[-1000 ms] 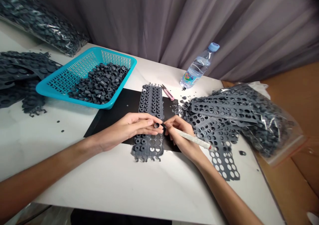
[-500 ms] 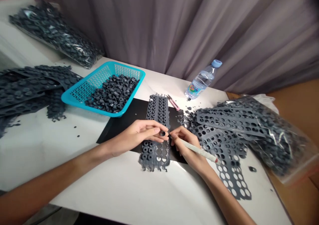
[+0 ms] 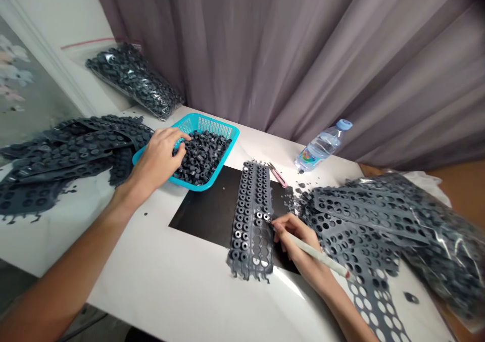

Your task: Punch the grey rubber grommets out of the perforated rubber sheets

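Observation:
My left hand (image 3: pixel 159 156) reaches over the near rim of the turquoise basket (image 3: pixel 223 130), fingers curled down onto the heap of small grey rubber rings (image 3: pixel 202 155) inside; whether it holds one is hidden. My right hand (image 3: pixel 295 243) pinches a thin white pen-like tool (image 3: pixel 318 257), its tip touching the right edge of a grey rubber sheet (image 3: pixel 252 215). That sheet lies on a black mat (image 3: pixel 204 211) and carries rows of rings, with several emptied holes at its near end.
Punched-out grey sheets (image 3: pixel 359 215) pile up at the right beside a clear bag of rings (image 3: pixel 447 246). More sheets (image 3: pixel 64 152) are stacked at the left. A second bag (image 3: pixel 132 79), a water bottle (image 3: pixel 322 145) and pink snips (image 3: pixel 278 175) lie farther back near the curtain.
My left hand has left the sheet and swung left to the basket, carrying off the ring it pinched. The camera has turned left. My right hand stays at the sheet with the tool.

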{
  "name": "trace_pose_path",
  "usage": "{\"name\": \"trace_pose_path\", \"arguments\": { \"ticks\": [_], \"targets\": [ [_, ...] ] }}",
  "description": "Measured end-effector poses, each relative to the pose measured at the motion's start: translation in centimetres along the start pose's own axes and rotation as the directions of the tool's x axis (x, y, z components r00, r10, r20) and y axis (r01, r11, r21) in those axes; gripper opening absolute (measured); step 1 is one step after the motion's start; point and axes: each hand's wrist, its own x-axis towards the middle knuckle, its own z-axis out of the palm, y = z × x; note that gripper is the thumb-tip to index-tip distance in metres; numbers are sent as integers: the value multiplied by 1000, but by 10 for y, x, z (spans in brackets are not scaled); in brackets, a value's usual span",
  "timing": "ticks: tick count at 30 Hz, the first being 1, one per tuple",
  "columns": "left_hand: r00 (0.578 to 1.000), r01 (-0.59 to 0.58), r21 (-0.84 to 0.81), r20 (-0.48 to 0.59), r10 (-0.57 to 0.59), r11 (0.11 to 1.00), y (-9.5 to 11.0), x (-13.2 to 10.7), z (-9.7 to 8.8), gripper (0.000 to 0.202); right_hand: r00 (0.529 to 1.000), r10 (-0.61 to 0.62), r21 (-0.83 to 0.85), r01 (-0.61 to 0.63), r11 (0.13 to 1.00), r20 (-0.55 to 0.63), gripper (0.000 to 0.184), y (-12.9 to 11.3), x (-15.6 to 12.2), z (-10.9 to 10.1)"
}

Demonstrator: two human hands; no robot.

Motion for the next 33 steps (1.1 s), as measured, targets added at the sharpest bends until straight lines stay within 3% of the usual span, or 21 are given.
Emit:
{"name": "trace_pose_path", "arguments": {
  "ticks": [4, 8, 12, 15, 18, 26, 33],
  "targets": [
    [995, -91, -99, -60, 86, 991, 47, -8, 3, 21, 1000, -4, 3, 4, 1000, 2, 31, -1, 0, 0],
    [967, -233, -192, 62, 249, 953, 108, -30, 16, 17, 1000, -13, -2, 13, 1000, -11, 28, -5, 0, 2],
    [878, -295, -318, 281, 387, 901, 140, -58, 34, 14, 999, -39, -12, 39, 999, -22, 23, -8, -1, 1],
    [818, -284, -370, 389, 424, 885, 146, -71, 45, 13, 995, -90, -26, 89, 996, -32, 18, -12, -1, 1],
    [793, -277, -388, 424, 437, 879, 146, -74, 49, 13, 994, -97, -20, 97, 995, -43, 16, -18, -1, 3],
    [759, -271, -405, 468, 453, 873, 145, -74, 48, 19, 998, 67, 185, -68, 980, 12, 13, -21, -5, 11],
    [758, -248, -422, 476, 446, 872, 145, -74, 50, 20, 998, 56, 156, -58, 986, 18, 10, -24, -5, 13]
  ]
}}
